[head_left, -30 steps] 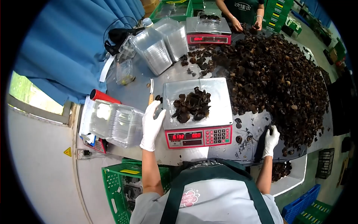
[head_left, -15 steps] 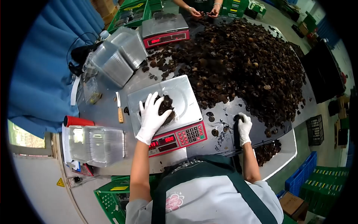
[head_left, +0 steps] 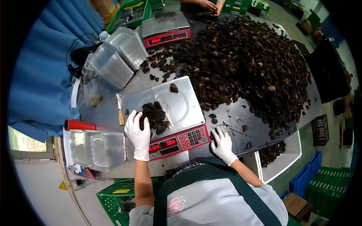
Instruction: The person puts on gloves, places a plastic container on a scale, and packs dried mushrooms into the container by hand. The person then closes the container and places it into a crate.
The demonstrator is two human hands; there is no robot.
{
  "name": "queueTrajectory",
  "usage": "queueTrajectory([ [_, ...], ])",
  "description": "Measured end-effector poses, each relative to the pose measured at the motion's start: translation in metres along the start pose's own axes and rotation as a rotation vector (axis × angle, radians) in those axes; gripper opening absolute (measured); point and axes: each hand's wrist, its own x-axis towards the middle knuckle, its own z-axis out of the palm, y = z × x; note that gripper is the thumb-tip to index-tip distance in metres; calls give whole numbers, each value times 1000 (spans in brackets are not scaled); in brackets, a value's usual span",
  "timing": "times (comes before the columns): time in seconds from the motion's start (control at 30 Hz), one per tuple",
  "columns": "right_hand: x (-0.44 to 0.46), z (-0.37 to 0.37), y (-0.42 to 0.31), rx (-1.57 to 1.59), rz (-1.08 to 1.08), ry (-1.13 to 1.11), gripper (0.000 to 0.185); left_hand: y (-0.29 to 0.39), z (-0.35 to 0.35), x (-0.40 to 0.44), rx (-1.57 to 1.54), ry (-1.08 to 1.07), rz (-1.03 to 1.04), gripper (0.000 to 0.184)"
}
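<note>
Dark wood ear mushrooms (head_left: 155, 116) lie in a small heap on the steel plate of a red digital scale (head_left: 184, 107). A single mushroom (head_left: 174, 88) sits apart near the plate's far edge. My white-gloved left hand (head_left: 137, 135) is at the left side of the heap, fingers stretched and apart, the thumb against the mushrooms. Just right of the scale's keypad, my gloved right hand (head_left: 223, 146) is low over the table, fingers curled on a dark mushroom piece, partly hidden. Red digits glow on the display (head_left: 167, 143).
A large mound of wood ears (head_left: 245, 71) covers the table's right side. A second scale (head_left: 166, 32) and stacked clear plastic boxes (head_left: 113, 66) stand at the back left. A knife (head_left: 121, 113) lies left of my scale. Another person's hands (head_left: 213, 6) work across the table.
My left hand has slid left and down, uncovering the heap. My right hand has moved left towards the scale's corner. The lone mushroom now shows on the plate, and the reading has changed.
</note>
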Motion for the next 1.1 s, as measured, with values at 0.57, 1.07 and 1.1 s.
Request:
queueTrajectory([
  [0.57, 82, 8, 27, 175, 83, 17, 36, -41, -13, -15, -292, -43, -419, 39],
  [1.07, 92, 12, 40, 577, 262, 168, 24, -21, -2, -19, -362, -113, -392, 44],
  [1.1, 106, 4, 34, 694, 352, 118, 24, -16, -2, -18, -395, -109, -388, 44],
])
